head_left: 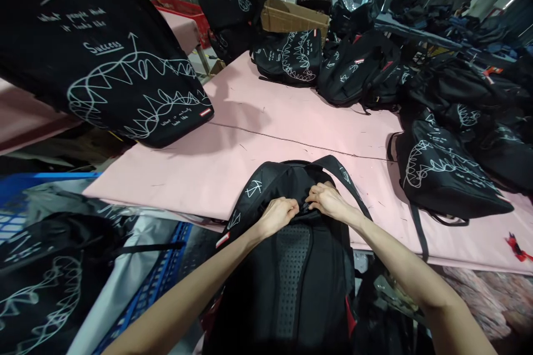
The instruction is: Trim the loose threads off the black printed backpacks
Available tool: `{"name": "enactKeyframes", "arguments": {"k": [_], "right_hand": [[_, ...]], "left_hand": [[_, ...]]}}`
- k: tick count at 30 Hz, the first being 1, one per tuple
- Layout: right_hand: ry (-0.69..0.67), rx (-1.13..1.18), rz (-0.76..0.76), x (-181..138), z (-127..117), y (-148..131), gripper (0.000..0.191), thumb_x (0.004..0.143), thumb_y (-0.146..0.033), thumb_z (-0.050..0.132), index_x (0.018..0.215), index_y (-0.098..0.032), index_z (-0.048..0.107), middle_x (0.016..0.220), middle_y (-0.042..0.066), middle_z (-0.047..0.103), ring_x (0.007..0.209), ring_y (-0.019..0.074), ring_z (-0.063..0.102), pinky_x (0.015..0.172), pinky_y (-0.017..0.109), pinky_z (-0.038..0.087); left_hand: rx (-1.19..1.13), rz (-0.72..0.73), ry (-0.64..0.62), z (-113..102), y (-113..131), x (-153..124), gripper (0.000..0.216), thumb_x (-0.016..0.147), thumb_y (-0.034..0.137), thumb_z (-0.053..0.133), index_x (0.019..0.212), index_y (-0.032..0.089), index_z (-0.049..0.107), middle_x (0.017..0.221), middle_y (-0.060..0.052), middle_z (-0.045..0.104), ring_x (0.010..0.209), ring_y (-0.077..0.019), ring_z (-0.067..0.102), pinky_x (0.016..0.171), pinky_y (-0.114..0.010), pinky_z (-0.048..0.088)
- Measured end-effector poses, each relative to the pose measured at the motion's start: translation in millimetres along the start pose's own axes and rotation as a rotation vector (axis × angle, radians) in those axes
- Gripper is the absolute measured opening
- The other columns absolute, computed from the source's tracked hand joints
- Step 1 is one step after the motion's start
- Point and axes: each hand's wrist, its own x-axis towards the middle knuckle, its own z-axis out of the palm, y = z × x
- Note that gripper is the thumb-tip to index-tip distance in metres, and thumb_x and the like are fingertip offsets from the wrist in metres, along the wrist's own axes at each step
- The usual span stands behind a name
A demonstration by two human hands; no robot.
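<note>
A black backpack [293, 277] lies against the near edge of the table, its padded back panel facing up and its shoulder straps spread toward the far side. Near the top of that panel, my left hand [280, 215] pinches something small and dark on the backpack. Close beside it, my right hand [327, 199] is closed too, fingertips on the same dark spot. What lies between the fingers is too small and dark to make out. White drawn marks show on the left strap [253, 188].
A pink-covered table [250, 161] stretches ahead. Several black backpacks [453, 169] crowd its right and far sides. At the upper left, a large black bag [137, 66] with white drawings looms close. A blue crate [158, 277] holding bags stands left; a cardboard box [291, 16] sits behind.
</note>
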Motion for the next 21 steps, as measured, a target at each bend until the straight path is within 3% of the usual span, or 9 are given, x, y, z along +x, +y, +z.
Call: {"name": "enactKeyframes", "arguments": {"k": [6,9,13,16,17,20,21], "right_hand": [[-0.055,-0.053,-0.038,10.3,-0.2,-7.8,0.011,0.083,-0.024,0.058,0.084,-0.019,0.068,0.082,0.003,0.059,0.082,0.0162,0.048,0.074,0.030,0.029],[-0.048,-0.037,0.000,7.0,2.6,-7.8,0.013,0.085,-0.023,0.055,0.084,-0.019,0.067,0.082,0.003,0.059,0.081,0.0157,0.048,0.074,0.029,0.029],[-0.045,0.024,0.036,-0.1,7.6,-6.0,0.015,0.086,-0.025,0.054,0.089,-0.021,0.068,0.087,0.004,0.061,0.083,0.0158,0.049,0.076,0.030,0.028],[-0.035,0.046,0.066,-3.1,8.6,-7.1,0.018,0.087,-0.027,0.052,0.091,-0.020,0.068,0.089,0.005,0.061,0.084,0.0165,0.050,0.077,0.030,0.029],[-0.034,0.050,0.081,-3.6,8.1,-8.1,0.019,0.087,-0.027,0.052,0.092,-0.019,0.068,0.089,0.005,0.062,0.084,0.0165,0.050,0.077,0.030,0.029],[-0.043,0.043,0.104,-3.6,4.7,-11.9,0.018,0.086,-0.026,0.053,0.091,-0.019,0.068,0.089,0.005,0.062,0.084,0.0165,0.051,0.076,0.030,0.029],[-0.048,0.033,0.109,-3.2,3.1,-13.1,0.017,0.086,-0.026,0.053,0.091,-0.019,0.068,0.089,0.005,0.062,0.084,0.0166,0.051,0.076,0.030,0.029]], "left_hand": [[-0.179,-0.026,0.100,3.8,-4.6,-3.0,0.016,0.077,0.020,0.048,0.067,0.021,0.060,0.066,0.001,0.060,0.068,-0.0151,0.054,0.068,-0.024,0.038],[-0.302,-0.097,0.208,3.6,-7.1,-0.7,0.013,0.074,0.021,0.049,0.064,0.020,0.057,0.059,0.002,0.055,0.061,-0.0136,0.052,0.065,-0.024,0.037],[-0.512,-0.232,0.409,-2.9,-11.3,3.6,0.021,0.080,0.031,0.038,0.072,0.018,0.053,0.058,0.002,0.051,0.057,-0.0126,0.052,0.061,-0.024,0.041],[-0.636,-0.252,0.493,-19.0,-8.4,-10.4,0.035,0.085,0.038,0.028,0.075,0.016,0.053,0.058,0.000,0.052,0.058,-0.0129,0.055,0.063,-0.025,0.044],[-0.679,-0.216,0.419,-26.4,-6.2,-18.8,0.039,0.086,0.040,0.027,0.073,0.016,0.054,0.055,0.000,0.053,0.056,-0.0128,0.054,0.062,-0.025,0.045],[-0.715,0.046,-0.179,-47.8,0.2,-41.6,0.046,0.088,0.041,0.030,0.068,0.014,0.061,0.057,-0.004,0.061,0.057,-0.0143,0.058,0.064,-0.027,0.047],[-0.651,0.125,-0.304,-52.2,1.2,-44.5,0.043,0.088,0.038,0.032,0.070,0.015,0.064,0.064,-0.005,0.065,0.064,-0.0153,0.060,0.069,-0.028,0.047]]}}
